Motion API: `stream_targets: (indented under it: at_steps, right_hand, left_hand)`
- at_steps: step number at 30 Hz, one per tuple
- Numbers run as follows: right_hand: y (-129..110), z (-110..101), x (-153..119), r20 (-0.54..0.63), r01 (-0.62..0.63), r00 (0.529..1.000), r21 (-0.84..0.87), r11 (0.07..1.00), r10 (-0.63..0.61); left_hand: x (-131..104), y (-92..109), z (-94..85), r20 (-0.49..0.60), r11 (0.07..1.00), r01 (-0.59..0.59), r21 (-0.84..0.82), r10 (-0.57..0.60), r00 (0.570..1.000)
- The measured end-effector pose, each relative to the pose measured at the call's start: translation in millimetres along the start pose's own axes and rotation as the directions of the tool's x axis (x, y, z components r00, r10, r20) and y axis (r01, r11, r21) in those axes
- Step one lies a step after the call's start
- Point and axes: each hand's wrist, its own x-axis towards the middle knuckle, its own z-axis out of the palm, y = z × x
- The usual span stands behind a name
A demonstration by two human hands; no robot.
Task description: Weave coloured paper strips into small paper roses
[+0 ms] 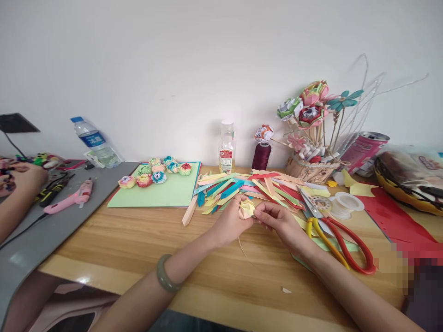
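A cupped paper flower (pixel 247 210), pale yellow and peach, its folds apparently layered though partly covered, is held in the left hand (pixel 232 222) while the right hand (pixel 277 223) pinches its edge, coloured paper strips (pixel 226 186) heaped just beyond both.

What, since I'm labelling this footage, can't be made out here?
In the head view:
Underside of the held paper flower: hidden by the left hand.
Item at the other person's hand: cut off by left edge.
Fine print on the central bottle's label: too small.
Lower-right detail: masked by a pixelated patch.
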Motion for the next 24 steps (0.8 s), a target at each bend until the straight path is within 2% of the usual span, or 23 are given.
stream_targets:
  at_steps: [4,14,16,18,20,22,24]
  right_hand:
    - [-2.1,0.5,-0.6,-0.003,-0.013,1.0,0.007,1.0,0.013]
    - [-3.3,-0.7,-1.8,-0.003,-0.025,1.0,0.01,1.0,0.025]
    - [-3.2,-3.5,-2.0,-0.051,-0.003,0.999,-0.018,1.0,0.002]
    - [-3.2,-6.6,-2.3,-0.126,0.055,0.99,-0.048,0.997,-0.06]
    - [-3.6,-8.6,-3.0,-0.134,0.148,0.978,-0.08,0.986,-0.157]
    - [-4.0,-8.4,-4.2,-0.022,0.246,0.968,-0.122,0.962,-0.25]
    - [-4.0,-6.0,-5.7,0.103,0.313,0.949,-0.169,0.935,-0.299]
  left_hand:
    - [-0.4,3.4,-0.1,0.021,0.997,0.032,-0.072,-0.03,0.999]
    - [-1.8,7.8,-1.1,0.007,0.983,-0.011,-0.185,0.012,1.0]
    - [-1.8,10.6,-3.7,0.004,0.966,-0.008,-0.258,0.009,1.0]
    - [-2.0,12.4,-6.8,0.089,0.919,0.083,-0.386,-0.052,0.995]
    - [-2.5,12.9,-9.1,0.224,0.843,0.198,-0.501,-0.095,0.97]
    - [-3.5,12.4,-9.5,0.319,0.773,0.255,-0.582,-0.071,0.945]
    - [-4.7,11.3,-7.7,0.362,0.724,0.259,-0.64,-0.014,0.932]
